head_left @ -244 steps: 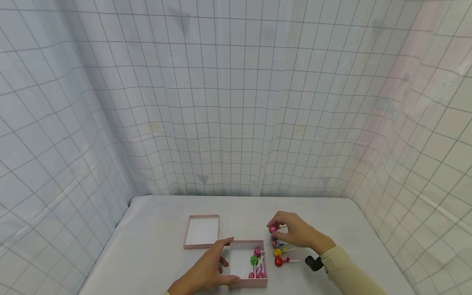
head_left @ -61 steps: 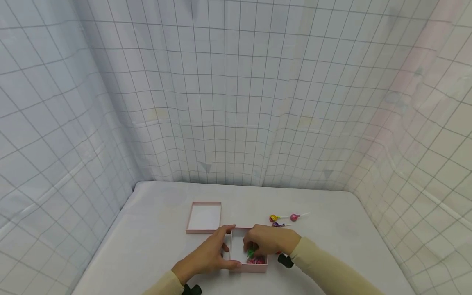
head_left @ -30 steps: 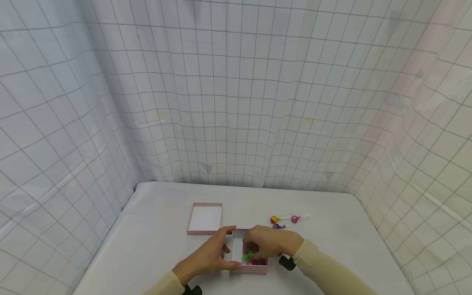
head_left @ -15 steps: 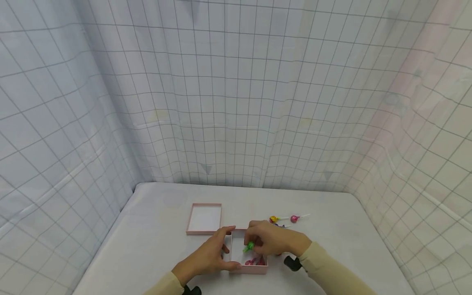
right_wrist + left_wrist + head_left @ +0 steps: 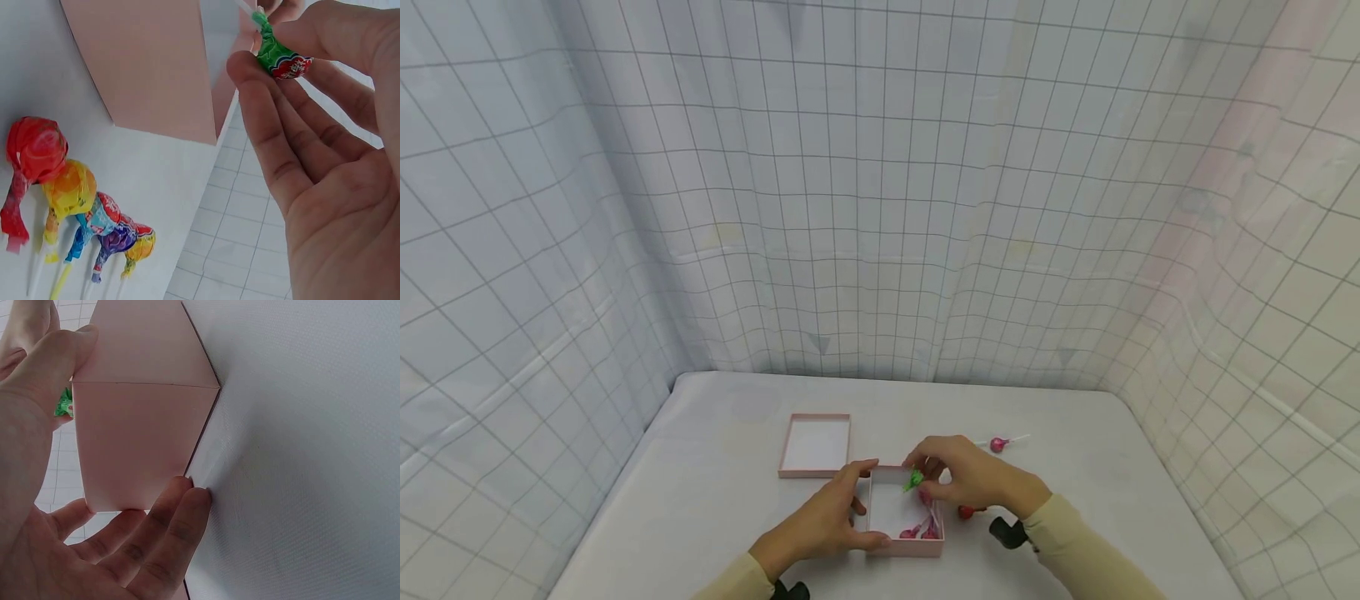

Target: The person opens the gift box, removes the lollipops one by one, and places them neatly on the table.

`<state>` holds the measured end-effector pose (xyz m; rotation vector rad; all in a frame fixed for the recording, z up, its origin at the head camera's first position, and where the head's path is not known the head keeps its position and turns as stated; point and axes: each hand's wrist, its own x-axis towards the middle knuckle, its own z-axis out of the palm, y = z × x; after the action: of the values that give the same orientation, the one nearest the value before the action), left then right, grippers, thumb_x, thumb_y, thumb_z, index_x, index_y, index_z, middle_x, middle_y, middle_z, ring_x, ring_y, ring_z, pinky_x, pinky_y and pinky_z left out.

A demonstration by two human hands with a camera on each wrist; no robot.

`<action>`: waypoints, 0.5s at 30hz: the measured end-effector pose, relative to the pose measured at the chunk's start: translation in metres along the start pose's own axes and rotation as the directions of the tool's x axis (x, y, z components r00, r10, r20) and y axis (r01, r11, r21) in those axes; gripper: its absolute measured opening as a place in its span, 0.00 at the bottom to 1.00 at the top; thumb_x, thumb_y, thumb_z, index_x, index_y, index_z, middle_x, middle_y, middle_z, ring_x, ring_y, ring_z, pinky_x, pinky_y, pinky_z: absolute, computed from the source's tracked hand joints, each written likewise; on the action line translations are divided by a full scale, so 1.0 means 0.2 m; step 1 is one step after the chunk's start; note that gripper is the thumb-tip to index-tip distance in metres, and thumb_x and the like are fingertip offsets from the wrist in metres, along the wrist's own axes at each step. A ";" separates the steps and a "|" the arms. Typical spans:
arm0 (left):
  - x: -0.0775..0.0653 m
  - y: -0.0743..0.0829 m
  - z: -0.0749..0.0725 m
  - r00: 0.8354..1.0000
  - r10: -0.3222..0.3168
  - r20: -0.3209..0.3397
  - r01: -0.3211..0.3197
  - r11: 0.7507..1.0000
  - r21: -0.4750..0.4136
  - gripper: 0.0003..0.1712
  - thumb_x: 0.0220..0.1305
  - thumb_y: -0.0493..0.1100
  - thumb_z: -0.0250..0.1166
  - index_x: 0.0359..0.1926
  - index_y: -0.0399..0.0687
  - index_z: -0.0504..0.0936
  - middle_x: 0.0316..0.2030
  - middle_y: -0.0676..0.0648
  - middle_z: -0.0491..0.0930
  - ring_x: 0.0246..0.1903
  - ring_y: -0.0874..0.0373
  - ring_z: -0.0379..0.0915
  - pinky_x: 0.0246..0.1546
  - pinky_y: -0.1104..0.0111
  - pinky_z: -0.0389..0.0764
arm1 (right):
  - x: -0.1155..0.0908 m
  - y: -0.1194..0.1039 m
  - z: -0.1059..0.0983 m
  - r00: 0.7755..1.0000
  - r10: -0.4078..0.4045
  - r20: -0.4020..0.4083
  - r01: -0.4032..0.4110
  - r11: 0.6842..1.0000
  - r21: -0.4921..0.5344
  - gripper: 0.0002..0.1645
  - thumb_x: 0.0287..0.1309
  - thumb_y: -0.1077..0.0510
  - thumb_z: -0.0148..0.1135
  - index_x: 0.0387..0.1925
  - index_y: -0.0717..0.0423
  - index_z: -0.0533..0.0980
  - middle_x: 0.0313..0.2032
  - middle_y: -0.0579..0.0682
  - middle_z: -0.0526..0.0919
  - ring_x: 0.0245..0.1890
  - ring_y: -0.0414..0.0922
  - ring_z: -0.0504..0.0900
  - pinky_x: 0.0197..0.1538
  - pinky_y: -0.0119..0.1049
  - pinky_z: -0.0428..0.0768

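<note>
My left hand (image 5: 823, 525) holds the pink box (image 5: 917, 548) at its left side, thumb at the near wall and index finger at the far corner. The left wrist view shows fingers (image 5: 178, 531) bent beside the box wall (image 5: 137, 437). Over the box's far right part, my right hand (image 5: 973, 479) pinches a green lollipop (image 5: 913, 479). Its wrapped head (image 5: 281, 59) sits between thumb and fingers, with the white stick pointing away. Several pink lollipops (image 5: 929, 531) lie inside the box along its right and near sides, partly hidden by the right hand.
A shallow pink lid (image 5: 816, 444) with a white inside lies behind and left of the box. To the right are a pink lollipop (image 5: 997, 445) and a red lollipop (image 5: 966, 512). Yellow (image 5: 70, 187), blue (image 5: 103, 212) and purple (image 5: 117, 237) lollipops lie in a row.
Earlier the right hand was at a pink lollipop on the table; that lollipop now lies apart from the row. Lately the hand raised the green lollipop and moved it farther back. The left hand stays.
</note>
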<state>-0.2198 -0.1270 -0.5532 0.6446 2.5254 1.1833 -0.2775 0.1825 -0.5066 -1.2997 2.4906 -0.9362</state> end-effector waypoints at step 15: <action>0.00 0.00 0.00 1.000 -0.025 -0.003 0.025 1.000 0.006 0.69 0.61 0.61 0.91 0.91 0.50 0.61 0.81 0.37 0.73 0.50 0.59 0.80 0.46 0.70 0.83 | -0.09 0.00 -0.07 0.969 -0.078 -0.232 0.068 0.996 -0.052 0.19 0.74 0.67 0.77 0.61 0.51 0.86 0.53 0.46 0.91 0.49 0.35 0.90 0.52 0.38 0.94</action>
<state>-0.2208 -0.1269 -0.5535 0.6118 2.5324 1.1697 -0.2728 0.2027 -0.4980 -1.3752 2.6672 -1.1185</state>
